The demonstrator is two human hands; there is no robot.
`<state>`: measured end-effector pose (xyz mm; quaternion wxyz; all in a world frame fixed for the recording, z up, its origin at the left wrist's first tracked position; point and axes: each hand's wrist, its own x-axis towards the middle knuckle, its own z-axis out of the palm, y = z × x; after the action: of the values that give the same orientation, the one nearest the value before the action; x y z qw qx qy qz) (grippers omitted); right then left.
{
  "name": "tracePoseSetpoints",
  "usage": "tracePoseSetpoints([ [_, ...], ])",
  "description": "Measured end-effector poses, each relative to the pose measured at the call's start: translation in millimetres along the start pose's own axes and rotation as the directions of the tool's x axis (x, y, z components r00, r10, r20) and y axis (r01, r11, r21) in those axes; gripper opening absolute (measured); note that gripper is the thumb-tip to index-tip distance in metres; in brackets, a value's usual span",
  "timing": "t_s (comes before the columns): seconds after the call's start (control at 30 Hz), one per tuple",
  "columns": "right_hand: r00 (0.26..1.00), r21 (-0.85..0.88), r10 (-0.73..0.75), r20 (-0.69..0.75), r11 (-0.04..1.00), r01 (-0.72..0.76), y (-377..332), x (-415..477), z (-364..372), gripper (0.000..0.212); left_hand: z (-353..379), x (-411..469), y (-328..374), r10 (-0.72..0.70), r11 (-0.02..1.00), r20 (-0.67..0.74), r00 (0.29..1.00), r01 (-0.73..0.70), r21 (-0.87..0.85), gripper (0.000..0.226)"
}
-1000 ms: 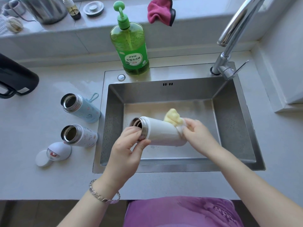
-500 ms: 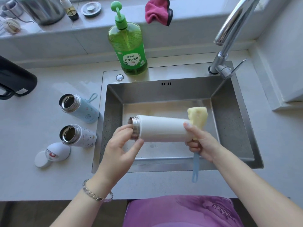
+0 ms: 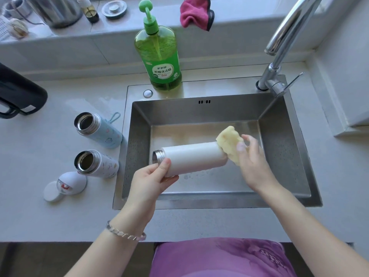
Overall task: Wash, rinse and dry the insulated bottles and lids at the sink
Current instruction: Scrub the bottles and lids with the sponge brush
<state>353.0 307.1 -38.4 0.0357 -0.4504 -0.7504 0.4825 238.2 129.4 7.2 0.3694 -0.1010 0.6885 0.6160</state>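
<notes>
Left hand (image 3: pixel 151 182) grips white bottle (image 3: pixel 191 158) sideways over sink (image 3: pixel 199 110), likely so drips fall in; right hand (image 3: pixel 253 164) grips sponge (image 3: pixel 227 142) against its base.

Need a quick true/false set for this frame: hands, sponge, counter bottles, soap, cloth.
1. The left hand holds the white bottle near its open mouth. True.
2. The yellow sponge is pushed inside that bottle. False: the right hand holds it against the bottle's base, outside.
3. Both bottles on the counter have their lids on. False: the blue bottle and the patterned bottle are both open.
4. The green soap bottle stands behind the sink basin. True.
5. The pink cloth lies in the basin. False: it sits up on the ledge behind.
</notes>
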Motion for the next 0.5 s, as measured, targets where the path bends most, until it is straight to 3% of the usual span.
tracePoseSetpoints([
  [0.1,0.986,-0.124,-0.155,-0.064,0.981,0.147,-16.7,-19.0,23.4,0.034,8.8,-7.4,-5.4,0.139,0.99,0.003,0.99,-0.139,0.032,0.022],
  [0.2,0.881,0.042,-0.472,-0.014,0.88,0.472,-35.2,-45.2,48.8,0.03,15.0,-13.0,-9.5,0.276,0.956,0.042,0.96,-0.279,0.091,0.022],
  [0.23,0.856,0.076,-0.517,0.007,0.854,0.515,-35.9,-44.6,49.2,0.03,14.2,-13.8,-10.3,0.295,0.951,0.049,0.954,-0.299,0.084,0.02],
  [0.3,0.902,0.08,-0.432,-0.004,0.899,0.431,-29.0,-25.2,38.5,0.03,9.3,-13.2,-12.6,0.348,0.933,0.053,0.936,-0.351,0.08,0.016],
  [0.37,0.984,0.019,-0.176,-0.02,0.984,0.176,-19.9,-6.4,27.9,0.032,5.0,-12.3,-14.4,0.437,0.879,0.072,0.896,-0.443,0.179,0.01],
  [0.4,0.992,0.0,-0.126,-0.017,0.992,0.126,-21.3,-7.6,28.5,0.033,4.6,-12.2,-15.1,0.471,0.846,0.093,0.877,-0.479,0.236,0.01],
  [0.43,0.986,0.031,-0.164,-0.006,0.986,0.164,-28.6,-15.4,32.5,0.033,5.0,-11.6,-15.7,0.49,0.819,0.112,0.865,-0.501,0.279,0.01],
  [0.5,0.923,0.17,-0.383,0.028,0.912,0.373,-50.9,-42.9,41.5,0.032,6.1,-9.9,-16.6,0.488,0.814,0.14,0.861,-0.507,0.284,0.013],
])
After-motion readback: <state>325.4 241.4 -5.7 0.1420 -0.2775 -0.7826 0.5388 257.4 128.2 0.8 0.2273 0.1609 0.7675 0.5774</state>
